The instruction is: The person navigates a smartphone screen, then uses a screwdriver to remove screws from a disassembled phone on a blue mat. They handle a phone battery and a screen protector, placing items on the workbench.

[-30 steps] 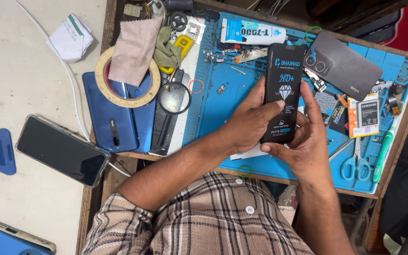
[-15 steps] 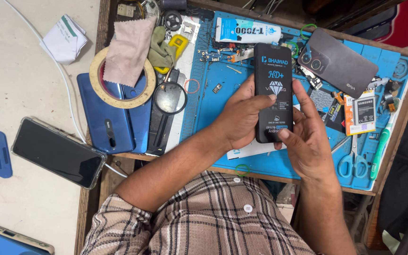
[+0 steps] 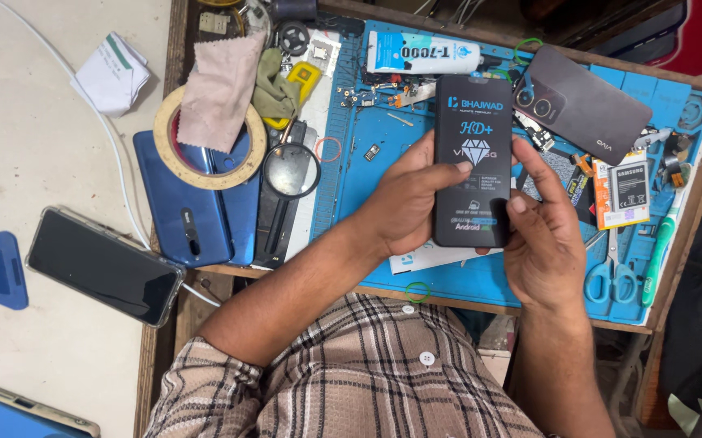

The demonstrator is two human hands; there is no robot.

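Both hands hold a black phone screen panel (image 3: 473,130) with a printed protective film, upright above the blue work mat (image 3: 383,122). My left hand (image 3: 404,199) grips its left edge, thumb on the front. My right hand (image 3: 542,231) holds the right edge and lower corner, thumb pressed on the film. A grey phone back cover (image 3: 590,101) lies just beyond the panel on the right.
On the mat lie a glue tube (image 3: 420,57), small parts, a phone battery (image 3: 623,191) and blue scissors (image 3: 611,276). Left of it are a magnifying glass (image 3: 290,174), tape roll (image 3: 209,138), pink cloth (image 3: 221,89), blue phone (image 3: 193,203) and black phone (image 3: 103,264).
The panel stayed in both hands and shifted slightly down and toward me. My right thumb moved onto the lower front of the film.
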